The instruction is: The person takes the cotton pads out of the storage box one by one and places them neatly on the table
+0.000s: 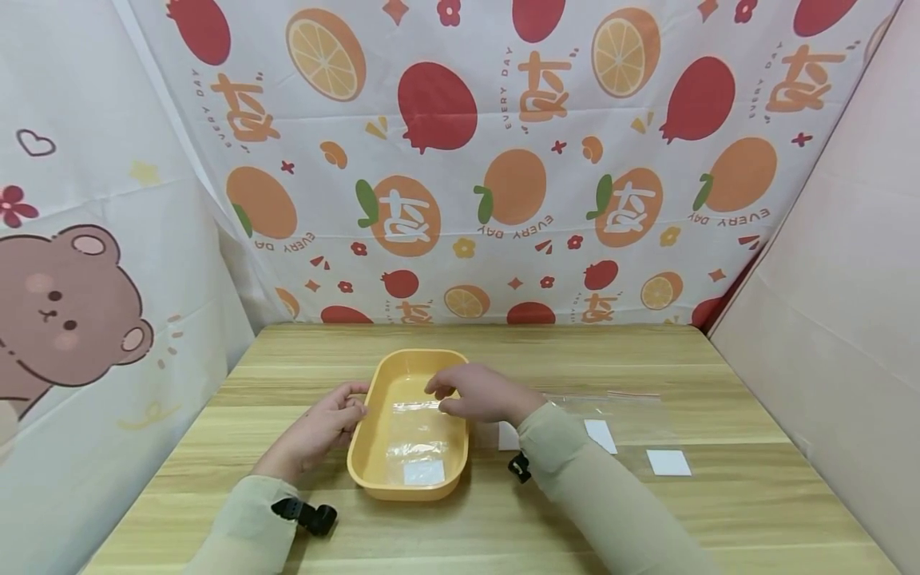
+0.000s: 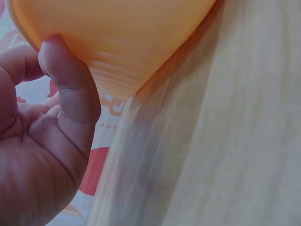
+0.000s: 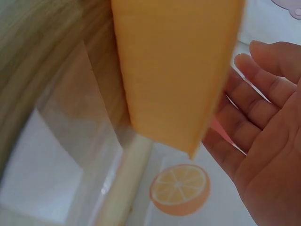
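Note:
A yellow plastic basin [image 1: 370,443] stands on the table, longer front to back. My left hand [image 1: 323,427] holds its left rim between thumb and finger; the left wrist view shows the thumb [image 2: 70,84] against the wall near the rim. Inside the basin lies a clear plastic bag [image 1: 417,435] with a white patch at its near end. Above the basin's right side hovers my right hand [image 1: 481,393], its fingers loosely bent. Nothing shows between those fingers in the right wrist view, where the hand [image 3: 268,117] is beside the basin wall [image 3: 174,70].
More clear plastic bags [image 1: 632,419] with white patches lie flat on the wooden table [image 1: 747,511], right of the basin and partly under my right forearm. A fruit-print cloth [image 1: 575,263] hangs behind the table, and pale cloths hang at both sides.

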`<action>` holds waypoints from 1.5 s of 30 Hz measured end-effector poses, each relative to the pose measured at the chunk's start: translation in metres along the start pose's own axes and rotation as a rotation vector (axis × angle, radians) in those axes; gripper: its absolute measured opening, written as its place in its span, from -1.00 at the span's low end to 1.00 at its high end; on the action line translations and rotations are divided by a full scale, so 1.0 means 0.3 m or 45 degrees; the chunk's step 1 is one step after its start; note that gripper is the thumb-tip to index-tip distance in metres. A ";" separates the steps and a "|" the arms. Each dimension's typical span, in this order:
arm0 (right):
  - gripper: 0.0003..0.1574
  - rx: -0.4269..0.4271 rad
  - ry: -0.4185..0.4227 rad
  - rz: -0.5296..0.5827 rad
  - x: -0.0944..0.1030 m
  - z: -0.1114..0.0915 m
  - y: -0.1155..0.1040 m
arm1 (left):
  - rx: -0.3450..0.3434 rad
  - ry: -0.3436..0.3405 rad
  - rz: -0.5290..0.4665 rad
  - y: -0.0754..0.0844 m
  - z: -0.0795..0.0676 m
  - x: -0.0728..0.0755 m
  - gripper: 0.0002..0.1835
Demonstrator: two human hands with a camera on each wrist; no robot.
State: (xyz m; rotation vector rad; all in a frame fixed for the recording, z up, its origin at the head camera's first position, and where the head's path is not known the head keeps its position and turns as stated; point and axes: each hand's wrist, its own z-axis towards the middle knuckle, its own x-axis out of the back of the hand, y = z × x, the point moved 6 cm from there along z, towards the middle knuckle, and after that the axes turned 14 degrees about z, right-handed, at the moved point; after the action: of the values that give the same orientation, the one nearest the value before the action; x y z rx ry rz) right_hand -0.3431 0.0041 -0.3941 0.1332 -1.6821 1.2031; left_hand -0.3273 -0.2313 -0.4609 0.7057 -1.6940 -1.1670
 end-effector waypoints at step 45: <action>-0.79 -0.149 -0.102 -0.367 -0.175 0.185 0.047 | -0.003 -0.002 -0.021 -0.015 0.008 0.000 -0.46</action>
State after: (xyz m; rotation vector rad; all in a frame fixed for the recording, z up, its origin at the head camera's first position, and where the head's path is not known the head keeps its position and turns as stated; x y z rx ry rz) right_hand -0.3628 -0.0534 -0.4425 0.3437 -1.7302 0.8925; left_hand -0.3297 -0.2320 -0.4653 0.7188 -1.6905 -1.1812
